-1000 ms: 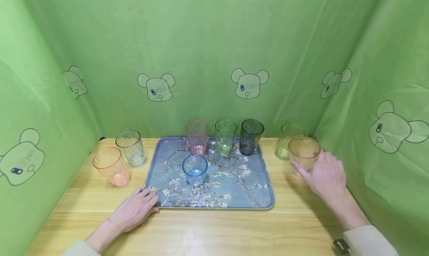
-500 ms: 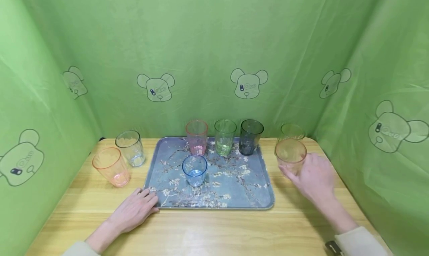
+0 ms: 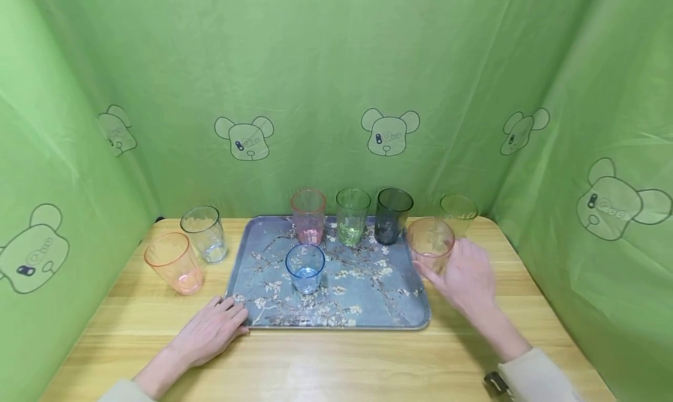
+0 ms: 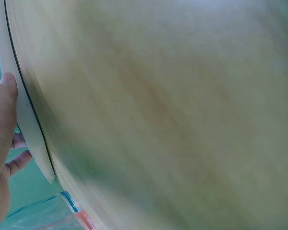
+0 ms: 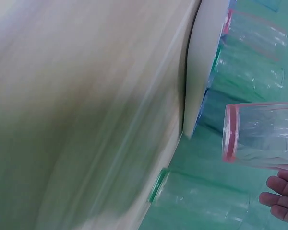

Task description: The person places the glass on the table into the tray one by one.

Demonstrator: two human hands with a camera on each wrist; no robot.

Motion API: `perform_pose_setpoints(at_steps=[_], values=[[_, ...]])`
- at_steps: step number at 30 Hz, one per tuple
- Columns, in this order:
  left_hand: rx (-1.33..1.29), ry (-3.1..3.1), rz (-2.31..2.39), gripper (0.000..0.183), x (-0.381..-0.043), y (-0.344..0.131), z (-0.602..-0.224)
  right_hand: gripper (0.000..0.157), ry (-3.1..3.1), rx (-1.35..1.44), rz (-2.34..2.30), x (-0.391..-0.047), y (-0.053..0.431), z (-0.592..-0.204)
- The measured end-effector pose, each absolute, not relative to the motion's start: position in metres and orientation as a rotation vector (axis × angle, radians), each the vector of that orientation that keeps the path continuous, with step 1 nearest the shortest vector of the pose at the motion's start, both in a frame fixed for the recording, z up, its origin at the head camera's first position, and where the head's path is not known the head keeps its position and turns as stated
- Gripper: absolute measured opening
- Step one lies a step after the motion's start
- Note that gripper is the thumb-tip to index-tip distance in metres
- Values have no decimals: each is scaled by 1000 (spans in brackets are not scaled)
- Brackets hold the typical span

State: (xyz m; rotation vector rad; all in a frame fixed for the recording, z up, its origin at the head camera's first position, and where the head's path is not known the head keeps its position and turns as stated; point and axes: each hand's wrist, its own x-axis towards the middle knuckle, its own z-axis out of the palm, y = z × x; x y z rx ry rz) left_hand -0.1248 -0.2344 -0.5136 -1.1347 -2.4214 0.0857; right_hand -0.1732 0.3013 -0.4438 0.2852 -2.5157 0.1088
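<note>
My right hand (image 3: pixel 469 276) holds a clear orange glass (image 3: pixel 430 244) upright at the tray's right edge. In the right wrist view this glass (image 5: pixel 264 134) has its base raised above tray level, with fingertips (image 5: pixel 281 187) along its side. My left hand (image 3: pixel 212 329) grips the near left corner of the blue flower-patterned tray (image 3: pixel 363 294); the left wrist view has the thumb (image 4: pixel 8 86) at the tray's front rim. A blue glass (image 3: pixel 305 270) stands on the tray. Behind it are a pink glass (image 3: pixel 309 218), a green glass (image 3: pixel 353 218) and a dark grey glass (image 3: pixel 392 215).
On the wooden table (image 3: pixel 315 367), left of the tray, stand another orange glass (image 3: pixel 176 264) and a clear, dark-rimmed glass (image 3: pixel 205 235). A yellow-green glass (image 3: pixel 459 209) stands behind the right hand, partly covered. Green curtain (image 3: pixel 321 69) encloses the back and both sides.
The right hand has carried the orange glass leftward from the table's right side to the tray's right edge. The left hand and the tray have stayed in place.
</note>
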Motion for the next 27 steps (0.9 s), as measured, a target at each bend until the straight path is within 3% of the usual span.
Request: perform_pose_setpoints(at_steps=[27], values=[[-1125,-2436,92,23,-125,-235,-516,87,-2591,295,316,-180,230,-459]])
